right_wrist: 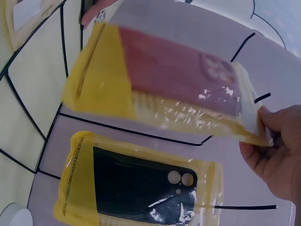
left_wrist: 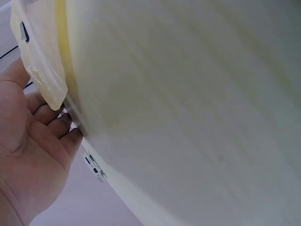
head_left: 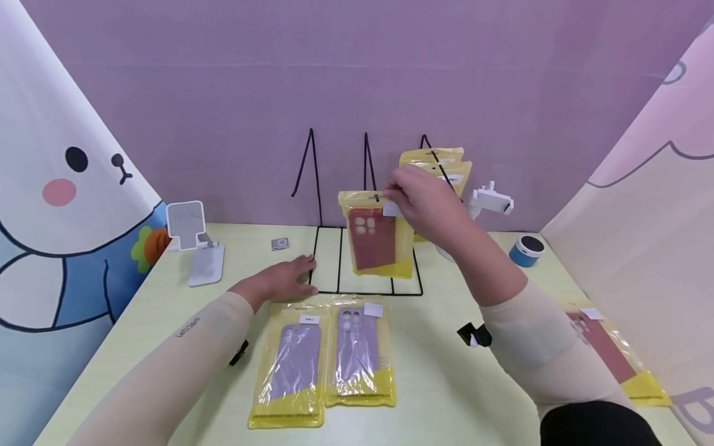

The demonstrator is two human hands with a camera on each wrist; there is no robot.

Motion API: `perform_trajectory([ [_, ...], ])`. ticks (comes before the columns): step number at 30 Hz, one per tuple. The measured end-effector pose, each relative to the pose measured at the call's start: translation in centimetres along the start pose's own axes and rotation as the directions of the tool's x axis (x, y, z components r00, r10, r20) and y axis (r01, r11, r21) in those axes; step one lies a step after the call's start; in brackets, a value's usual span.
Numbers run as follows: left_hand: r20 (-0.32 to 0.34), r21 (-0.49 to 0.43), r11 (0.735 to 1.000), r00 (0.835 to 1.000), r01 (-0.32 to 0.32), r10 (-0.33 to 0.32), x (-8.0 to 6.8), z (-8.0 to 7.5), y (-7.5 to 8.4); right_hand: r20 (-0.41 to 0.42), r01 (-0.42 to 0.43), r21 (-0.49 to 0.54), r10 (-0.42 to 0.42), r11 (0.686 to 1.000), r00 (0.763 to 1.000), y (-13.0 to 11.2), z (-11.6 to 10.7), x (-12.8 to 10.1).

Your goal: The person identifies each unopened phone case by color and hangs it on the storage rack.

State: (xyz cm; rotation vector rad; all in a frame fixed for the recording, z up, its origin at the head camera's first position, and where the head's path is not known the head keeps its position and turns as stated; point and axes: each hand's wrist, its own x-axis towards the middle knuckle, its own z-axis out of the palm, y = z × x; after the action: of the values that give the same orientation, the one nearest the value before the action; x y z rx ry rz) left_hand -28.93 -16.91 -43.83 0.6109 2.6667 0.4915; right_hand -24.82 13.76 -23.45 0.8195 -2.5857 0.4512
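My right hand (head_left: 429,204) pinches the top corner of a clear-and-yellow bag (right_wrist: 178,89) with a red phone case inside. That bag hangs in front of the middle hook (head_left: 365,155) of a black wire rack (head_left: 366,293); the hook's tip shows at the bag's top in the right wrist view. My left hand (head_left: 281,280) lies at the left side of the rack's base, fingertips on the wire. Bagged cases (head_left: 454,176) hang on the right hook, partly behind my right hand; the right wrist view shows a black case (right_wrist: 141,183) there. The left hook (head_left: 315,167) holds nothing.
Two bagged purple cases (head_left: 295,359) lie in front of the rack. Another bagged red case (head_left: 608,347) lies at the right edge. A white phone stand (head_left: 206,266) is left, a blue round speaker (head_left: 527,251) right, and a small grey gadget (head_left: 280,244) behind my left hand.
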Motion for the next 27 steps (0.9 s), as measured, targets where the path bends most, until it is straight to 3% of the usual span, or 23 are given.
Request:
perform_trajectory([
  [10, 0.000, 0.000, 1.000, 1.000, -0.010, 0.010, 0.2, 0.0, -0.2, 0.003, -0.040, -0.129, 0.041, 0.991, 0.999, 0.8, 0.7, 2.3],
  [27, 0.002, 0.014, 1.000, 1.000, -0.016, 0.016, 0.2, 0.2, 0.0, 0.099, -0.146, -0.152, 0.162, 0.977, 0.982, 1.9, 0.8, 6.1],
])
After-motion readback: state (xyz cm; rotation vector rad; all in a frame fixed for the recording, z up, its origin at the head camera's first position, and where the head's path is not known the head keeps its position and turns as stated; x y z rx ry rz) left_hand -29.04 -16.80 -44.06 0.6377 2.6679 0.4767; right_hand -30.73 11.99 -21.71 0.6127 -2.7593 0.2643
